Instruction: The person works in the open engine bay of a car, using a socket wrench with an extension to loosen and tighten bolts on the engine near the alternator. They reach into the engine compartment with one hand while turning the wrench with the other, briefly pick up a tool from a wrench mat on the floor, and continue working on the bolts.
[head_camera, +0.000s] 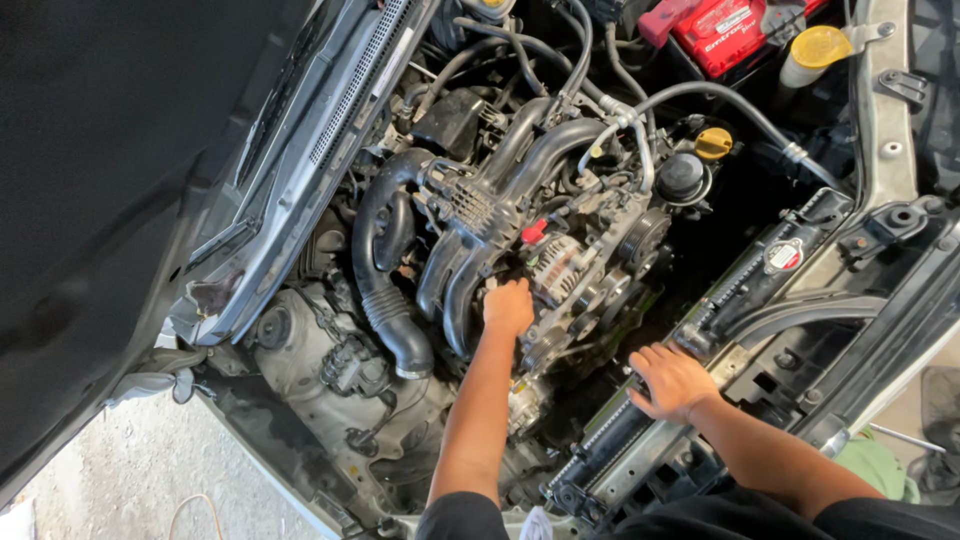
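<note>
Head view, looking down into an open engine bay. Left hand (508, 306) reaching in at the middle, fingers curled down tight against the engine just left of the ribbed silver alternator (556, 266) and just right of the black intake runners (470, 262); whether anything sits inside that grip, cannot tell, since only the back of the hand shows. Right hand (672, 380) flat on the top edge of the radiator (738, 288) at near right, fingers spread and holding nothing, seemingly bracing.

Corrugated black air hose (385, 300) curving down at the left, clamped at its lower end. Belt pulleys (640, 240) right of the alternator; a belt on them, too dark to tell. Yellow oil filler cap (713, 143) in place farther back, red battery (722, 30) at far right, radiator cap (784, 255) seated.

By the look of it, early going: hoses, caps and alternator all seem mounted, no loose parts or tools visible in the bay, most of the work around the alternator apparently yet to do.
</note>
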